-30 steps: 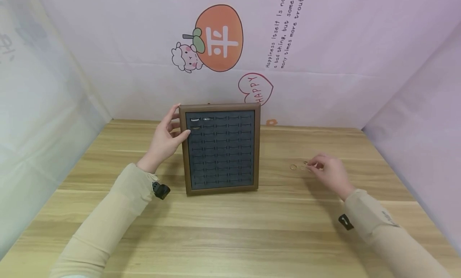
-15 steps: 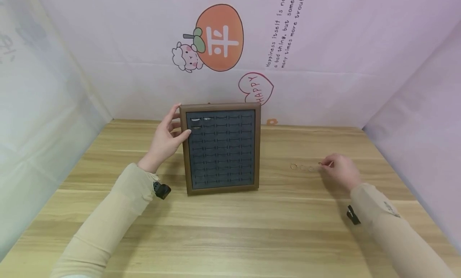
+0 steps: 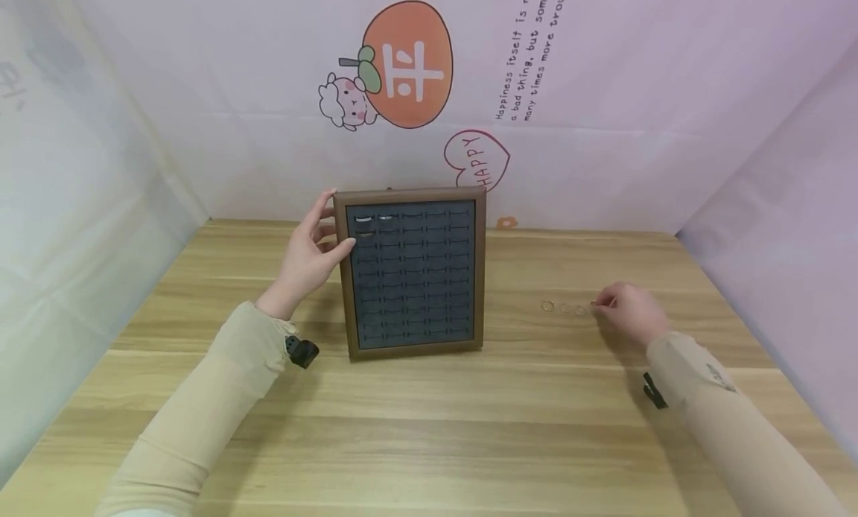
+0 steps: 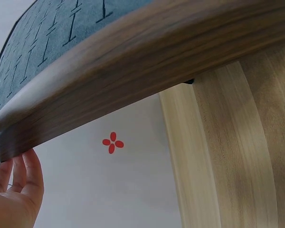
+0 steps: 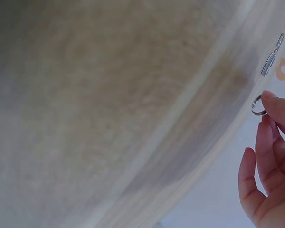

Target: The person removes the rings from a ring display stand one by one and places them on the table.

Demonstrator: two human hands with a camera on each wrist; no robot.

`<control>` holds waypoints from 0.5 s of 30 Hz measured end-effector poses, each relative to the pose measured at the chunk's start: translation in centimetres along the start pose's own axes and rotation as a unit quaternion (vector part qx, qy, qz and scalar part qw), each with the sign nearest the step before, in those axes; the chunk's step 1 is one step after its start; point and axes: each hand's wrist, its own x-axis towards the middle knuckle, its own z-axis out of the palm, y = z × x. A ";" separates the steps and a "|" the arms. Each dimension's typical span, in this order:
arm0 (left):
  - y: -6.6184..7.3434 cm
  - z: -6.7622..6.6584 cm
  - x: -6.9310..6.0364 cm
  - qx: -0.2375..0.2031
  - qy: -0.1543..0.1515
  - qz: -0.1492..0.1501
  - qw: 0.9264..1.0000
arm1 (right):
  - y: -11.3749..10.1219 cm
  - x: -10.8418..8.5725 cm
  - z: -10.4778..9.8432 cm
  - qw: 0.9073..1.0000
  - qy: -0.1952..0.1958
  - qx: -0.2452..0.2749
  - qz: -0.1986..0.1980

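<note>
While the left hand (image 3: 304, 256) grips the framed board (image 3: 414, 278) near its upper left corner, the right hand (image 3: 630, 311) pinches one ring (image 5: 255, 112) near three loose rings (image 3: 548, 306), right of the board. Handling: probably light, stiff, slippery; best pinched lightly across its edge.

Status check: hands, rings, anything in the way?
Left hand gripping frame; right hand pinching one ring. Three more rings on table. No obstruction seen.
</note>
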 end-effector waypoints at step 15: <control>0.2 0.0 -0.1 0.000 -0.002 -0.004 1.000 | 0.1 0.3 0.4 0.999 -0.009 -0.023 -0.028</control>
